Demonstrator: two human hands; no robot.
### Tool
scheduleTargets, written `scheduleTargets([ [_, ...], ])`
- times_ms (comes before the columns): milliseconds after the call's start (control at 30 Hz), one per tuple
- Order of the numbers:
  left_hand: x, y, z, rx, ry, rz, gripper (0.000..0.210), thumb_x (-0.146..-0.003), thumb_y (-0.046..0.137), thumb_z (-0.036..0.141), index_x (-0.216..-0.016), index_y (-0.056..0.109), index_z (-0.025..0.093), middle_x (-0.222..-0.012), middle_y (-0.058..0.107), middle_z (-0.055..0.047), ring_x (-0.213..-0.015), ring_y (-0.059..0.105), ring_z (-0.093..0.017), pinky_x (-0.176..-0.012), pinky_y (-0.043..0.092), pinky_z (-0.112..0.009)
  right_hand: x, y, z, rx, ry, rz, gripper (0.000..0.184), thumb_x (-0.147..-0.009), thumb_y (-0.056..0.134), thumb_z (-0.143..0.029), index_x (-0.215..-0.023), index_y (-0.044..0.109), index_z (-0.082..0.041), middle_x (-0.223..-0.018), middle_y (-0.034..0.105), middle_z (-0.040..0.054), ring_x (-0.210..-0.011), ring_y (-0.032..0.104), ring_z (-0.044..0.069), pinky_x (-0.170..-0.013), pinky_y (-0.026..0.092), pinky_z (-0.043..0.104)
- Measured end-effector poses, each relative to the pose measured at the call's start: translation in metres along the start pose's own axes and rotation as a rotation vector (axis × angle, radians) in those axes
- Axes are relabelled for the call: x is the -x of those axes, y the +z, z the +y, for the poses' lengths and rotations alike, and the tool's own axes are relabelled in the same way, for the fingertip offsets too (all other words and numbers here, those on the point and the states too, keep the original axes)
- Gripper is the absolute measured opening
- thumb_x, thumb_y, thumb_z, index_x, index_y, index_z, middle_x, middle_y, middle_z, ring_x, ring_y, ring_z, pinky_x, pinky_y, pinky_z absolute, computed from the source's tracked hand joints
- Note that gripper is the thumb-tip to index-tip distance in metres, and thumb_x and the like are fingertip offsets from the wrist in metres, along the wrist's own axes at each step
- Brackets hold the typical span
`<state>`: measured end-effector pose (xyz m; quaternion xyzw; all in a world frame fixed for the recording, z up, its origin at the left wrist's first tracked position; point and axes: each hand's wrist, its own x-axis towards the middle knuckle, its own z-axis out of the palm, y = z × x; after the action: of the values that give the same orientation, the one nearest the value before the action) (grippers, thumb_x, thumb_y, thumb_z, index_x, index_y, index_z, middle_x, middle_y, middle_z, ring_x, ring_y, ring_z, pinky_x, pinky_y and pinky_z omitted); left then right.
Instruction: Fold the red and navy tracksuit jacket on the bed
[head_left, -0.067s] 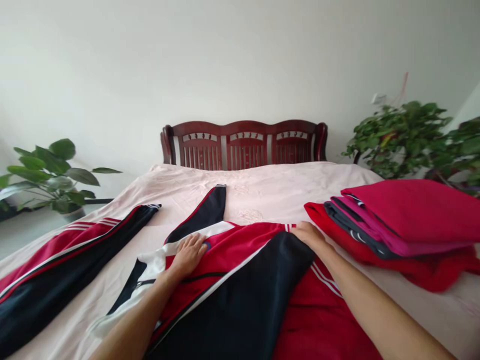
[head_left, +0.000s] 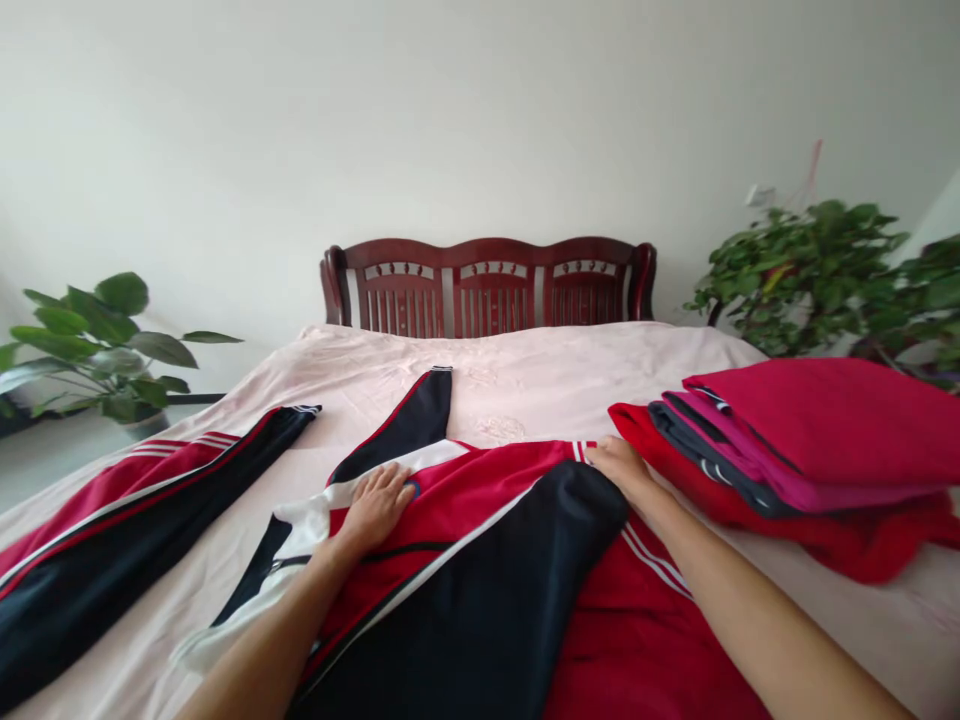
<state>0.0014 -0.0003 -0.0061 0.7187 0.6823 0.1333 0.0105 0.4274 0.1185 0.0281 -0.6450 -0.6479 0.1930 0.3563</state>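
A red, navy and white track jacket (head_left: 480, 500) lies spread on the bed before me, its navy panel folded over the red. My left hand (head_left: 377, 503) rests palm down on its upper left part, fingers stretched out by the white band. On the far right, my right hand (head_left: 616, 466) has its fingers closed round the jacket's striped red edge; the fingertips are partly hidden. One navy sleeve (head_left: 416, 420) reaches away toward the headboard. White fabric from the jacket shows beside my left forearm.
Navy and red track pants (head_left: 161, 515) lie at the left. A stack of folded clothes (head_left: 817, 430) sits at the right on the pink bedsheet (head_left: 540, 375). Beyond stands a dark wooden headboard (head_left: 491, 285), with leafy plants on both sides.
My right hand and the striped edge it grips have shifted very slightly to the right. My left hand stays flat in the same place on the jacket.
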Motion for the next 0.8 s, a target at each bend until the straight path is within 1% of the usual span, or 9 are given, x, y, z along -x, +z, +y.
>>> scheduleTargets([
  [167, 0.001, 0.001, 0.0, -0.06, 0.015, -0.015, 0.044, -0.103, 0.03, 0.04, -0.138, 0.056, 0.032, -0.154, 0.047, -0.004, -0.147, 0.032, -0.029, -0.118, 0.025, -0.05, 0.017, -0.023, 0.014, 0.001, 0.064, -0.122, 0.018, -0.08, 0.044, -0.034, -0.067, 0.045, -0.023, -0.057, 0.051, -0.0023, -0.052, 0.052, 0.014, -0.049, 0.04, 0.025],
  [267, 0.002, -0.001, 0.003, -0.071, -0.04, -0.024, 0.047, -0.103, 0.03, 0.041, -0.143, 0.05, 0.031, -0.157, 0.042, -0.005, -0.147, 0.031, -0.031, -0.118, 0.026, -0.051, 0.027, -0.038, 0.027, 0.146, 0.101, -0.181, 0.017, -0.078, 0.047, -0.027, -0.062, 0.048, -0.022, -0.057, 0.054, -0.0002, -0.055, 0.054, 0.015, -0.049, 0.036, 0.024],
  [367, 0.003, -0.002, 0.011, -0.09, -0.104, -0.036, 0.052, -0.101, 0.033, 0.046, -0.148, 0.045, 0.027, -0.16, 0.038, -0.007, -0.149, 0.027, -0.033, -0.118, 0.025, -0.053, 0.03, -0.039, 0.031, 0.348, 0.122, -0.158, 0.014, -0.076, 0.052, -0.023, -0.063, 0.057, -0.02, -0.063, 0.061, 0.0031, -0.064, 0.058, 0.018, -0.056, 0.036, 0.026],
  [467, 0.003, -0.003, 0.018, -0.096, -0.156, -0.04, 0.058, -0.099, 0.034, 0.05, -0.151, 0.041, 0.024, -0.161, 0.035, -0.009, -0.149, 0.025, -0.036, -0.118, 0.024, -0.055, 0.026, -0.028, 0.021, 0.468, 0.133, -0.089, 0.019, -0.084, 0.049, -0.027, -0.084, 0.067, -0.022, -0.083, 0.07, 0.0093, -0.078, 0.065, 0.024, -0.064, 0.039, 0.03],
  [600, 0.001, -0.003, 0.02, -0.037, -0.223, 0.008, 0.059, -0.097, 0.037, 0.051, -0.149, 0.045, 0.023, -0.161, 0.034, -0.013, -0.149, 0.026, -0.038, -0.117, 0.023, -0.057, 0.02, -0.021, 0.004, 0.514, 0.12, -0.067, 0.034, -0.092, 0.041, -0.033, -0.109, 0.068, -0.023, -0.108, 0.072, 0.0124, -0.097, 0.067, 0.025, -0.074, 0.044, 0.031],
  [667, 0.0, -0.007, 0.018, 0.049, -0.214, 0.037, 0.058, -0.096, 0.042, 0.049, -0.145, 0.051, 0.02, -0.158, 0.038, -0.015, -0.148, 0.028, -0.038, -0.118, 0.022, -0.058, 0.025, -0.03, -0.001, 0.516, 0.098, -0.055, 0.04, -0.095, 0.039, -0.036, -0.122, 0.063, -0.019, -0.121, 0.068, 0.0137, -0.109, 0.064, 0.024, -0.083, 0.045, 0.03],
  [700, 0.001, -0.011, 0.016, 0.095, -0.194, 0.042, 0.057, -0.095, 0.043, 0.047, -0.143, 0.053, 0.018, -0.156, 0.042, -0.016, -0.147, 0.03, -0.037, -0.118, 0.023, -0.055, 0.03, -0.038, -0.001, 0.52, 0.09, -0.044, 0.043, -0.095, 0.038, -0.036, -0.127, 0.06, -0.017, -0.127, 0.065, 0.0153, -0.116, 0.061, 0.024, -0.087, 0.044, 0.03],
  [767, 0.009, -0.023, 0.012, 0.168, -0.14, 0.036, 0.057, -0.094, 0.043, 0.045, -0.142, 0.053, 0.015, -0.151, 0.05, -0.015, -0.143, 0.04, -0.03, -0.118, 0.029, -0.045, 0.049, -0.057, 0.0, 0.528, 0.083, -0.028, 0.047, -0.096, 0.037, -0.037, -0.131, 0.056, -0.012, -0.133, 0.061, 0.018, -0.124, 0.056, 0.025, -0.093, 0.042, 0.03],
  [800, 0.017, -0.031, 0.01, 0.207, -0.103, 0.031, 0.057, -0.094, 0.042, 0.045, -0.141, 0.053, 0.015, -0.147, 0.054, -0.013, -0.139, 0.046, -0.026, -0.116, 0.033, -0.041, 0.062, -0.068, 0.001, 0.536, 0.085, -0.04, 0.046, -0.096, 0.036, -0.036, -0.128, 0.058, -0.012, -0.132, 0.062, 0.0181, -0.123, 0.056, 0.026, -0.094, 0.042, 0.031],
])
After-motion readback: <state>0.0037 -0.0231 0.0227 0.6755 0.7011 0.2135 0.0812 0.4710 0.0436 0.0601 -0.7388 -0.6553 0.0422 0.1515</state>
